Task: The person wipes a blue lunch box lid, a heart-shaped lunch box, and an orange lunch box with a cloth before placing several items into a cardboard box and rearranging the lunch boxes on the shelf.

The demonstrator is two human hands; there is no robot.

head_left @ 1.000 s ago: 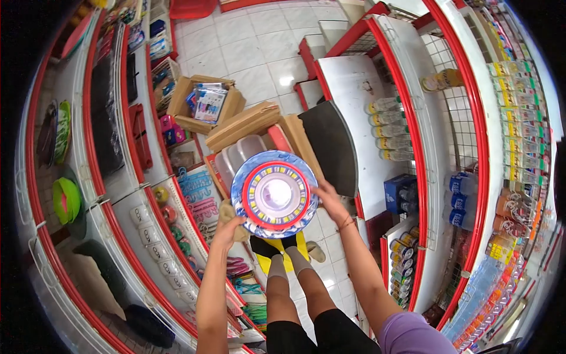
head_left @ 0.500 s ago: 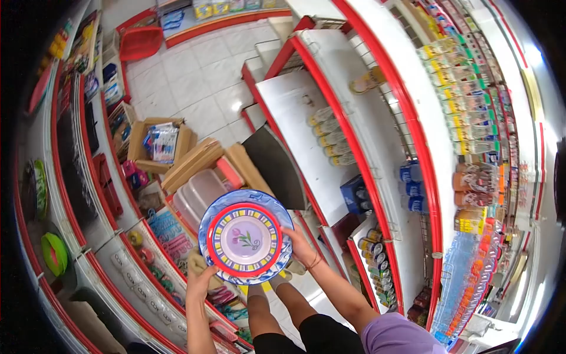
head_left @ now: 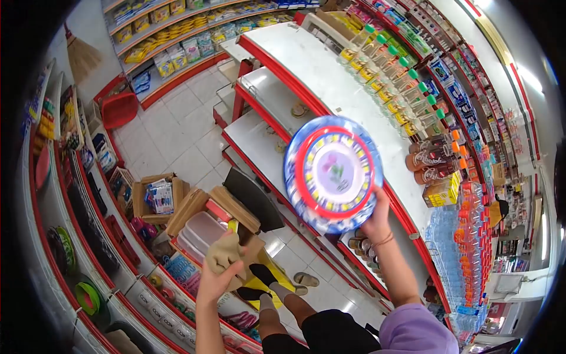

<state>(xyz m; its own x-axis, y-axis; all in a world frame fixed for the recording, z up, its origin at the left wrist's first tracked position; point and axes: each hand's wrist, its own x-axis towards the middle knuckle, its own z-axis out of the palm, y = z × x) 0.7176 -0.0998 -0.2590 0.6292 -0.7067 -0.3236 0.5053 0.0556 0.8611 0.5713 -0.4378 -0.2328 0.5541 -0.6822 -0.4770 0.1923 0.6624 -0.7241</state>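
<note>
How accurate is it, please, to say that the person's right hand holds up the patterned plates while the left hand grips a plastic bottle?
One detail is wrong: the left hand grips a beige cloth, not a plastic bottle. The rest stands: the right hand holds up the patterned plates. The head view shows this.

Beyond the plate [head_left: 333, 171], the white shelf top [head_left: 312, 65] lies bare; bottles [head_left: 386, 88] crowd its right edge.

The right hand [head_left: 377, 219] lifts a stack of plates [head_left: 333, 172]; the left hand [head_left: 217, 277] clutches a cloth [head_left: 225, 252].
</note>
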